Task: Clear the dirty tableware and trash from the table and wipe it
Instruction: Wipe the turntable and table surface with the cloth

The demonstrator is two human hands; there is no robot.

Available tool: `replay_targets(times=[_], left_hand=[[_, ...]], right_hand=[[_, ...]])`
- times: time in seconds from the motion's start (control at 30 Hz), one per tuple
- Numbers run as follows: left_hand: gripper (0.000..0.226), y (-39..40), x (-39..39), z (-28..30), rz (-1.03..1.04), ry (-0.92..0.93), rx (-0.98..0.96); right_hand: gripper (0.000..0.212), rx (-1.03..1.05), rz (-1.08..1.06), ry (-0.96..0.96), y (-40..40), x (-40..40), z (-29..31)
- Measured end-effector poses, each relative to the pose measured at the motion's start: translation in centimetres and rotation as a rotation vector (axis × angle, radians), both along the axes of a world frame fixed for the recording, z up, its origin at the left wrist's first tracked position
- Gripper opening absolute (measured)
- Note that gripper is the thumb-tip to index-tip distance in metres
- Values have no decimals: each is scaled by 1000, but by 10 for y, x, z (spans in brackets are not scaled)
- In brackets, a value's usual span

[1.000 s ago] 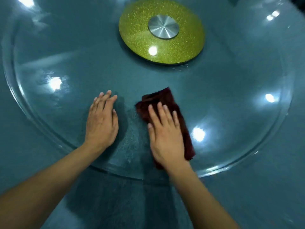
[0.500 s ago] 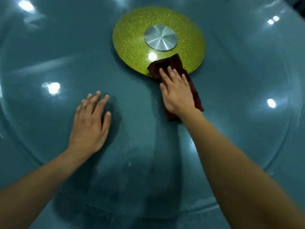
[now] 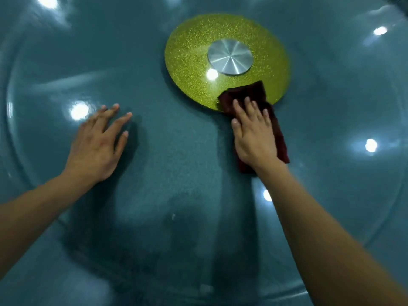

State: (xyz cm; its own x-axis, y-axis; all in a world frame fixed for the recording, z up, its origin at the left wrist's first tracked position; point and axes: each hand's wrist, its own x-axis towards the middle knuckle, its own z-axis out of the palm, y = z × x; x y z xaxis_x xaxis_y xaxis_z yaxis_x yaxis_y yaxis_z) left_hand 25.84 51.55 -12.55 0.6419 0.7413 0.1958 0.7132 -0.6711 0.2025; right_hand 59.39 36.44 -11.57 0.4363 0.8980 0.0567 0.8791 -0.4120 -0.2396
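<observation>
Lying flat under the right hand (image 3: 254, 138), a dark red cloth (image 3: 279, 138).

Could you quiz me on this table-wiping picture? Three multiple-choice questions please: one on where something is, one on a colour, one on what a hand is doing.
1. Where does the far end of the cloth lie?
A. On the edge of the round disc
B. Under the left hand
C. Off the table

2. What colour is the cloth?
A. White
B. Dark red
C. Blue

3. What is the left hand doing?
A. Gripping a cup
B. Holding the cloth
C. Resting flat on the glass turntable, fingers straight

Answers: 1 A, its far end overlaps the yellow-green disc's rim. 2 B, it shows maroon beside the right hand pressing it. 3 C, it holds nothing.
</observation>
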Motion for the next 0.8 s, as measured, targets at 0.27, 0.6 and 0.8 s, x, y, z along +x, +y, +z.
replay_targets(times=[0.27,0.6,0.8], left_hand=[[52,-14,-15,5,100,-9,-54],[46,-42,-43,-3,107,-70,-70],[46,-53,-60,4,169,-80,-59]], right_hand=[[54,-73,546,98,-92,-207,8],[55,-24,607,87,-70,-206,-7],[56,-87,32,10,5,-16,3]])
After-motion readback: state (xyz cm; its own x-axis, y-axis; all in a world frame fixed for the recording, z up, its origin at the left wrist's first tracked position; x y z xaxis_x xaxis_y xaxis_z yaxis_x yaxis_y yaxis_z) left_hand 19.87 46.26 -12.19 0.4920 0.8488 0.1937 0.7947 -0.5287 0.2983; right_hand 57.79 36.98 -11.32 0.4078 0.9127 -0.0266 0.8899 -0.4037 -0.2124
